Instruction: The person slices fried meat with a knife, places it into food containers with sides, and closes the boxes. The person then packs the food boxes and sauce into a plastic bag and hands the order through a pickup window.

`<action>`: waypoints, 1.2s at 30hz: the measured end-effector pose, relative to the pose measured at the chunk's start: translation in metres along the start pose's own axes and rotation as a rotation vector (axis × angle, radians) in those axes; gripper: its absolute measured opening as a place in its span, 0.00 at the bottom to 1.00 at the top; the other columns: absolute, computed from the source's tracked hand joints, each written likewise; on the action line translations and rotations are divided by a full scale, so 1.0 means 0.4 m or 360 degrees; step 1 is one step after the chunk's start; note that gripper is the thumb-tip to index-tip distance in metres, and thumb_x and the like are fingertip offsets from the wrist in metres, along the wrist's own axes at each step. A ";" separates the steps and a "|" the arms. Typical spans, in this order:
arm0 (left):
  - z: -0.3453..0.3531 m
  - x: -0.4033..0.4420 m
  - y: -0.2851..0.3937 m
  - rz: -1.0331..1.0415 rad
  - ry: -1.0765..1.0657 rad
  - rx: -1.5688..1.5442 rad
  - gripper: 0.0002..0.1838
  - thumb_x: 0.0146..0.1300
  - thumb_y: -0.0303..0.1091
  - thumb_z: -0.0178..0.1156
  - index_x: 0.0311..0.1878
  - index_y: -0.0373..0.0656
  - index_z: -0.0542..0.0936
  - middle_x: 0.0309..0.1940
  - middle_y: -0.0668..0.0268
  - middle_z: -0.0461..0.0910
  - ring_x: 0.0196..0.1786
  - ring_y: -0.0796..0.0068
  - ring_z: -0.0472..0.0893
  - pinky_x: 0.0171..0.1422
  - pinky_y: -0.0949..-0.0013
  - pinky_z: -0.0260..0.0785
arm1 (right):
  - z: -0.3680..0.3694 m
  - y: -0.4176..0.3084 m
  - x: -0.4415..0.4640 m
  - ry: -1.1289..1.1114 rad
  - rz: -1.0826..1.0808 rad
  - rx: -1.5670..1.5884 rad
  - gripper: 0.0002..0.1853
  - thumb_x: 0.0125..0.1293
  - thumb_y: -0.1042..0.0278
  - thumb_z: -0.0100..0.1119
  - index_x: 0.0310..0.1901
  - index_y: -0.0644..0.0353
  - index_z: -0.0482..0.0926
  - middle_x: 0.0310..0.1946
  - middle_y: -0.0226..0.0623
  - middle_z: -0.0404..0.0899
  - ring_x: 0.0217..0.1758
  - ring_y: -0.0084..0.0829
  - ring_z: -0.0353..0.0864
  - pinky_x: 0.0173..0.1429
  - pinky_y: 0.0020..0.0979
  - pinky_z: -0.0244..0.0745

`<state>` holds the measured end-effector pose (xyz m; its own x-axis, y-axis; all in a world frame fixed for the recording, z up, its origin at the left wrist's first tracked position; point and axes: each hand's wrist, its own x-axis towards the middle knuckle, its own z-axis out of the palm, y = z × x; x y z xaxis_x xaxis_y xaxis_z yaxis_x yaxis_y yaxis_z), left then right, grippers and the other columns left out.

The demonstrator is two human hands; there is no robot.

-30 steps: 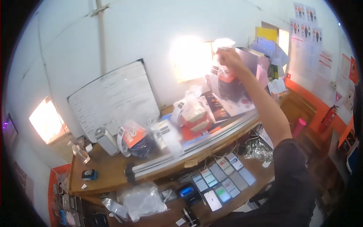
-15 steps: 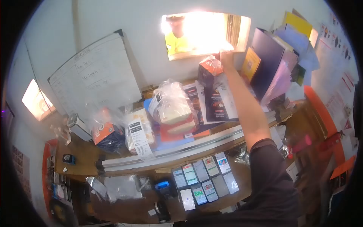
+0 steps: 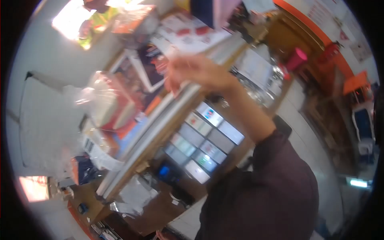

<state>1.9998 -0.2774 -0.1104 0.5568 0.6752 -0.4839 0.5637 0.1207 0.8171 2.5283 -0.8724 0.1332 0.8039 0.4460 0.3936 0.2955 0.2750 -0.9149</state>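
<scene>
My right hand (image 3: 194, 74), blurred by motion, hangs over the counter's pale metal rail (image 3: 146, 140). Its fingers are loosely bent and apart from the thumb, with nothing visible in them. Close by lies a dark printed leaflet (image 3: 154, 60). Farther back, an orange and dark box in a clear plastic bag (image 3: 136, 24) stands near the bright window opening, apart from my hand. A clear bag with pale and red packs (image 3: 114, 104) stands left of the leaflet. At the bottom edge a bit of skin, perhaps my left hand (image 3: 161, 235), shows; its fingers are unclear.
Several phones (image 3: 204, 140) lie in rows on the lower desk, beside a dark device with a blue screen (image 3: 165, 171) and clear plastic bags (image 3: 138, 194). A person in a yellow vest (image 3: 102, 18) is at the window. A pink cup (image 3: 297, 59) stands at right.
My right hand has come away from the orange box and drawn back over the rail. The view has turned right and tilted, and the picture is blurred.
</scene>
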 end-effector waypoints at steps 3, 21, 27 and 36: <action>0.031 0.018 -0.085 -0.0186 -0.0304 0.0261 0.25 0.75 0.46 0.53 0.68 0.42 0.66 0.65 0.49 0.73 0.66 0.55 0.71 0.68 0.48 0.62 | 0.103 0.068 -0.410 -0.0153 0.0606 0.0411 0.19 0.75 0.62 0.59 0.59 0.67 0.76 0.37 0.38 0.84 0.37 0.29 0.86 0.46 0.30 0.80; -0.117 0.040 -0.592 -0.0317 -0.1231 0.0879 0.19 0.77 0.44 0.50 0.61 0.40 0.73 0.60 0.53 0.77 0.63 0.61 0.75 0.68 0.53 0.66 | 0.810 0.620 -1.549 0.0011 0.1808 -0.1039 0.27 0.69 0.63 0.52 0.67 0.64 0.68 0.63 0.54 0.75 0.69 0.52 0.72 0.65 0.45 0.71; -0.248 -0.004 -0.734 -0.0380 -0.1286 0.0932 0.18 0.78 0.43 0.50 0.59 0.39 0.76 0.59 0.54 0.79 0.62 0.63 0.77 0.68 0.55 0.67 | 0.925 0.446 -1.402 0.0234 0.1472 -0.1350 0.23 0.67 0.62 0.53 0.60 0.65 0.72 0.48 0.56 0.80 0.59 0.59 0.76 0.60 0.49 0.72; -0.295 0.060 -0.712 0.0184 -0.1539 0.1163 0.18 0.78 0.42 0.48 0.56 0.38 0.80 0.56 0.55 0.81 0.60 0.66 0.78 0.67 0.58 0.69 | 1.058 0.076 -1.730 0.0952 0.1439 -0.1373 0.14 0.70 0.75 0.56 0.56 0.65 0.75 0.49 0.47 0.81 0.54 0.37 0.81 0.56 0.39 0.77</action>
<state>1.7807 -0.2096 -0.3176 0.6756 -0.2039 -0.7085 0.5177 -0.5530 0.6529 1.7624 -0.8122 -0.1291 0.9172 -0.3046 -0.2567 -0.3953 -0.6170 -0.6804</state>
